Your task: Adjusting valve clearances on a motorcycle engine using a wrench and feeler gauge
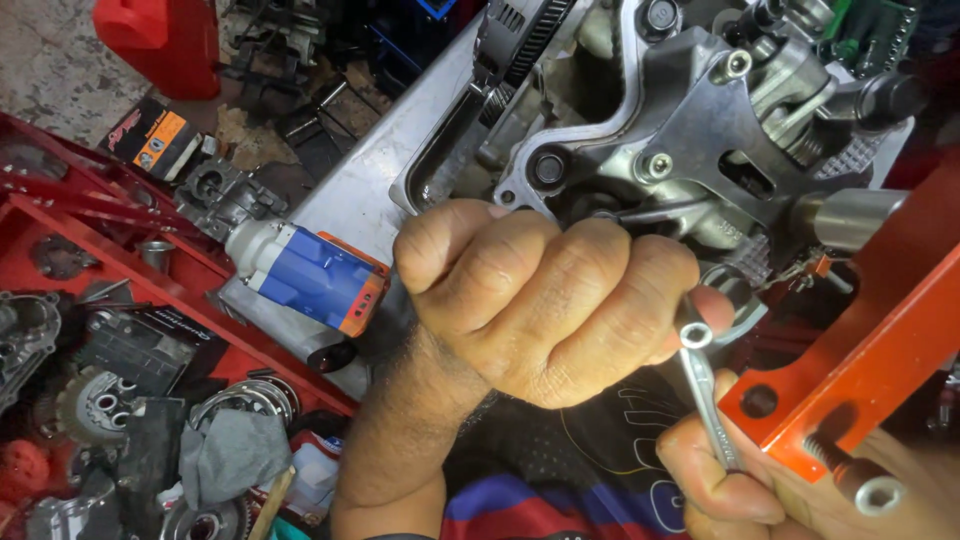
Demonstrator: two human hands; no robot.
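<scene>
Left hand: our left hand (545,300) is balled into a tight fist dead center, knuckles up, pressed against the underside of the engine casing (690,130). Whatever's inside the fist is hidden, so we can't tell what it grips.
Right hand: our right hand (740,480) sits at 5 o'clock, fingers pinched around the shank of a small wrench (705,385).
Wrench: slim, silver, ring end up, the ring just beside the left fist's little-finger side, at about 3 o'clock from it.
Engine casing: grey cast metal with bolts, filling 12 to 2 o'clock.
Orange bracket: orange bracket (860,350) slants across 4 o'clock, partly over our right hand, with a hole and a bolt in it.
Power tool: blue and orange power tool (310,275) lying at 9 o'clock on a metal plate, close to our left wrist.
Red tray: red tray (60,240) at 8 o'clock, full of gears and rags.
</scene>
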